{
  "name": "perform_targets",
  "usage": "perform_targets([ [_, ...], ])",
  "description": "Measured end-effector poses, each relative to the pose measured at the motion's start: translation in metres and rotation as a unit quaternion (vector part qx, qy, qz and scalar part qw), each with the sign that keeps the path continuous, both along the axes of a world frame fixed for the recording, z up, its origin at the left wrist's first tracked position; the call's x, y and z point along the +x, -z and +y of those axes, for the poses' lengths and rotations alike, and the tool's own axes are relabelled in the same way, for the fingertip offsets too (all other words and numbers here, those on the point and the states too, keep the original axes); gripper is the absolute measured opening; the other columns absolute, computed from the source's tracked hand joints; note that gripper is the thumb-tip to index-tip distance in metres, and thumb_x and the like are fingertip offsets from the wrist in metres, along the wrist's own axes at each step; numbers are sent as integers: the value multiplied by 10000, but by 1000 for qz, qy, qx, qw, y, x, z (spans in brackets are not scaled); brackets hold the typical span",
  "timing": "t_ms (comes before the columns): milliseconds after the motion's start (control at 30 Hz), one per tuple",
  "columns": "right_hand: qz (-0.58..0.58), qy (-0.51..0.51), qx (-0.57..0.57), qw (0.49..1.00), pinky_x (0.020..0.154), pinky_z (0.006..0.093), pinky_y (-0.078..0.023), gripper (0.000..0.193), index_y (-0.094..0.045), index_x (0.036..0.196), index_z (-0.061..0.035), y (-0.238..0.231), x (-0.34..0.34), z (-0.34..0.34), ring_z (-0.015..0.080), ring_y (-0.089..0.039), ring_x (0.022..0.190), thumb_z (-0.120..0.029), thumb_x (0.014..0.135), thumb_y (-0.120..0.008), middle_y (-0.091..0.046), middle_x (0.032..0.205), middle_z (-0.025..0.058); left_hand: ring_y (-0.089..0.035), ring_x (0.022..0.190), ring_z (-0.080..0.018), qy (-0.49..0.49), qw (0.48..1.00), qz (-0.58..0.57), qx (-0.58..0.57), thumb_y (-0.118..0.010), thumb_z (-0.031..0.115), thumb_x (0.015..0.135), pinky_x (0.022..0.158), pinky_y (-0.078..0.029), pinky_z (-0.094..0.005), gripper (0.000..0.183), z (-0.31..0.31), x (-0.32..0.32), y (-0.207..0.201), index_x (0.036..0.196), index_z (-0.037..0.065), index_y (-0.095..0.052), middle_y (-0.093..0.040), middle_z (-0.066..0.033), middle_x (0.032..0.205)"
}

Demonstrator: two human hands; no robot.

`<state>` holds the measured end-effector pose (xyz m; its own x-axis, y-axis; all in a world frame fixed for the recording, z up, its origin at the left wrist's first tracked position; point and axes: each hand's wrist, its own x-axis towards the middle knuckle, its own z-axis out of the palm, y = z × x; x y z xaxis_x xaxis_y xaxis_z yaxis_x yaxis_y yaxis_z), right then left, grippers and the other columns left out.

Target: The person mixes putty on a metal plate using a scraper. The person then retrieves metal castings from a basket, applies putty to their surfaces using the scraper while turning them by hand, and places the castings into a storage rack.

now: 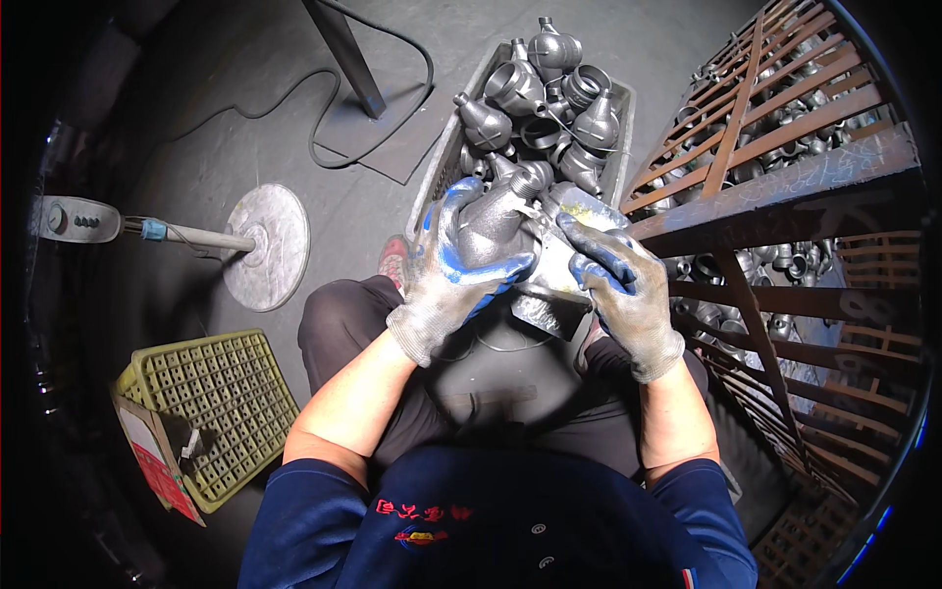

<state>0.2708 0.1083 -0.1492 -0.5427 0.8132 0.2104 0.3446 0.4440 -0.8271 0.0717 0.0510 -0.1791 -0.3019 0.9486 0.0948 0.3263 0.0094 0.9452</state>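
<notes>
My left hand (442,270), in a grey glove with blue-coated fingers, is wrapped round a dark grey metal pipe fitting (491,228). The fitting has a rounded body and a ribbed neck that points up and to the right. To its right, my gloved right hand (626,287) has its fingers curled together. Whatever it may hold is hidden by the fingers. Between the hands is a pale, worn work block (557,263) with yellowish marks, raised on a stand between my knees. The fitting is at the block's left edge.
Beyond my hands a grey crate (444,177) is heaped with similar fittings (549,49). Rusty metal cages (746,187) full of parts line the right. At left are a yellow-green plastic crate (221,393), a fan-like stand with a round base (270,245) and a cable (324,74).
</notes>
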Motion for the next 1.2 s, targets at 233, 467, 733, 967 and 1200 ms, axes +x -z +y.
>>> perform_targets([
  [233,18,7,-81,997,842,320,-467,365,-622,1090,-18,1,1,-1,262,-625,939,16,731,-564,-639,1021,163,-569,924,-164,-1,994,-99,41,-812,157,647,769,-495,-293,694,-2,5,1,1213,3,-442,-564,-99,1070],
  [467,33,14,-146,989,803,302,-480,367,-615,1105,-13,-2,1,-1,218,-628,895,21,745,-553,-647,974,158,-587,958,-260,14,999,-33,5,-837,266,598,816,-478,-346,792,2,1,-5,1219,-17,-434,-560,-157,1091],
  [733,-7,9,-34,999,811,327,-484,382,-620,1109,-53,-2,3,2,300,-634,909,4,734,-576,-641,995,174,-495,1101,-331,-16,998,54,1,-837,308,591,918,-423,-416,850,-2,0,10,1259,2,-409,-486,-186,1166],
  [967,-16,1,-8,1000,791,350,-493,392,-620,1114,-78,-5,1,0,331,-626,906,-8,729,-598,-635,992,179,-494,1100,-349,-26,989,145,18,-826,364,591,918,-425,-433,880,-2,-1,16,1283,33,-396,-485,-191,1179],
  [1200,-60,3,4,998,750,363,-502,390,-617,1110,-95,-7,4,-2,354,-621,864,-14,729,-610,-637,938,174,-489,1098,-366,-19,969,243,40,-819,401,582,918,-423,-447,941,-1,-1,15,1326,64,-353,-467,-195,1201],
])
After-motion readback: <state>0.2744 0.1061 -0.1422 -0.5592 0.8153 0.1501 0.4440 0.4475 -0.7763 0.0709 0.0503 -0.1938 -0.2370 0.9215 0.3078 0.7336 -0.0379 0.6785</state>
